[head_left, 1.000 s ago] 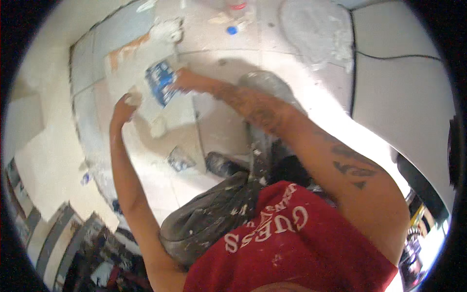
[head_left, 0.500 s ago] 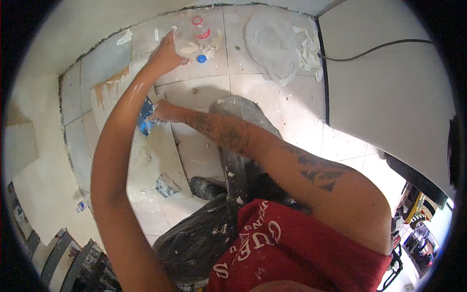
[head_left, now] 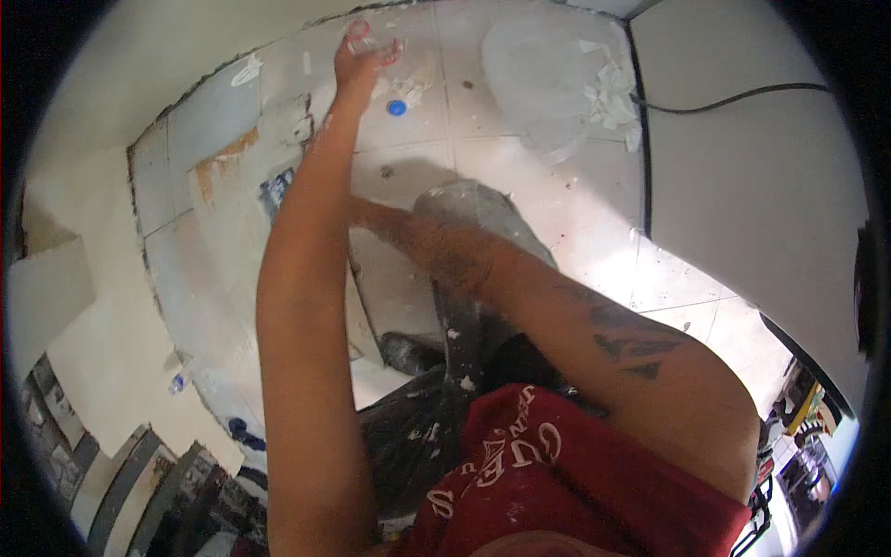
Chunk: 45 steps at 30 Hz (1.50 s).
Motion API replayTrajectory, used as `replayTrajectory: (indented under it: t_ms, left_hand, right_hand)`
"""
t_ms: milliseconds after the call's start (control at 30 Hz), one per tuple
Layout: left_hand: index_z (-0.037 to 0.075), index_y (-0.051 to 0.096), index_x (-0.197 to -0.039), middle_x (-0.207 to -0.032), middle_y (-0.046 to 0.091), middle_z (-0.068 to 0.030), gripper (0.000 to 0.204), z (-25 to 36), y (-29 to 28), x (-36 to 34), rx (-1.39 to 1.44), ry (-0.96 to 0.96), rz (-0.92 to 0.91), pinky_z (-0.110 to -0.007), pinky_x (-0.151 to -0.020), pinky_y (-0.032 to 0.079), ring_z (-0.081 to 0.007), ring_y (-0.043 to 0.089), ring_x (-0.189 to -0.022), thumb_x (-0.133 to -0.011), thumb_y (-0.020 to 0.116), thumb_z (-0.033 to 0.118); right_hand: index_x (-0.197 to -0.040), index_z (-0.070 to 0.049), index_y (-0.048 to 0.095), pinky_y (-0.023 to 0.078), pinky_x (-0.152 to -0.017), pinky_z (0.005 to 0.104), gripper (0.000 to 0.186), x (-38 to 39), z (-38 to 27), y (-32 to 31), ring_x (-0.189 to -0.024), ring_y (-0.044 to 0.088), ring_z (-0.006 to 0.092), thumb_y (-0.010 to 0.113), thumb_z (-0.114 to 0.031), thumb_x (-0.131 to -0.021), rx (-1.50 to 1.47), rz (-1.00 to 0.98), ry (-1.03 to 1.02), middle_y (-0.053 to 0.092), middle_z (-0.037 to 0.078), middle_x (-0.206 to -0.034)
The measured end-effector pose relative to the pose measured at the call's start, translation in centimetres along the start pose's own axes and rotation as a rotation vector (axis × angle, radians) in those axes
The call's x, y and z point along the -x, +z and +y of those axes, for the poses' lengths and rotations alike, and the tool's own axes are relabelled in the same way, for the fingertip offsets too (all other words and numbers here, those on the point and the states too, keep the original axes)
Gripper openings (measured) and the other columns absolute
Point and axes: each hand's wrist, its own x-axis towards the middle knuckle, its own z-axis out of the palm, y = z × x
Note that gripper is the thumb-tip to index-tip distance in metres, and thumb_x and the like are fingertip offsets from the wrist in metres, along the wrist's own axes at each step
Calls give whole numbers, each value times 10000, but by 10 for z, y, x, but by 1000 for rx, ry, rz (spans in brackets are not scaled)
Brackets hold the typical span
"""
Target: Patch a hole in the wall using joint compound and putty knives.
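My left hand [head_left: 355,67] is stretched far forward, its blurred fingers closed around a clear plastic bottle [head_left: 375,45] with a red ring and red label. A blue bottle cap [head_left: 397,108] lies on the tiles just below that hand. Behind my left forearm, my right hand [head_left: 360,213] is mostly hidden, with only the wrist side showing. Beyond the forearm juts a flat blue scraper [head_left: 277,190], smeared with white, in line with my right hand; the grip itself is covered. Under it lies a pale, smeared board [head_left: 232,232] with a torn brown edge.
A translucent plastic sheet [head_left: 529,79] and crumpled white scraps [head_left: 610,93] lie at the far right. A large white panel [head_left: 742,176] with a black cable [head_left: 715,100] stands at right. Dark slats [head_left: 125,487] are at lower left. My knee [head_left: 464,209] juts into the middle.
My left hand has moved forward from open beside the bottle to closed around it. The left forearm now covers my right hand. The scraper sits slightly farther forward, and the view has shifted a little.
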Motion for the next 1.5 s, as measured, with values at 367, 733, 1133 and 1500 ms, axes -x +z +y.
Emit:
replayTrajectory:
  t_ms: [367,733,1133,1500]
  left_hand:
    - [27,576,-818,-801,570,-65,260,163,-227,109,-716,568,70,-309,-722,436,-196,555,-788,-688,616,249]
    - [47,483,-1043,-926,570,-212,573,63,-350,230,-1675,-108,251,-399,-745,437,-346,545,-880,-601,660,366]
    - [43,485,-944,-834,573,-176,331,17,-347,241,-1890,-290,47,-414,-679,459,-332,571,-783,-659,517,209]
    - [40,481,-1020,-778,578,-176,466,5,-347,239,-1962,-311,-32,-416,-652,467,-330,577,-720,-608,562,244]
  right_hand:
    - [-731,-50,533,384,-473,244,262,-26,10,-7,-534,432,76,653,-282,-704,189,110,150,498,-4,-617]
    - [-754,-53,523,385,-509,234,198,-38,33,-11,-555,446,79,663,-185,-706,67,86,-6,518,-14,-662]
    - [-740,-45,529,361,-471,223,205,-38,34,-9,-520,430,75,668,-190,-696,-136,147,139,502,-16,-624]
    - [-674,-40,524,292,-419,228,211,-35,26,-9,-462,383,74,665,-194,-698,-107,98,114,457,-12,-556]
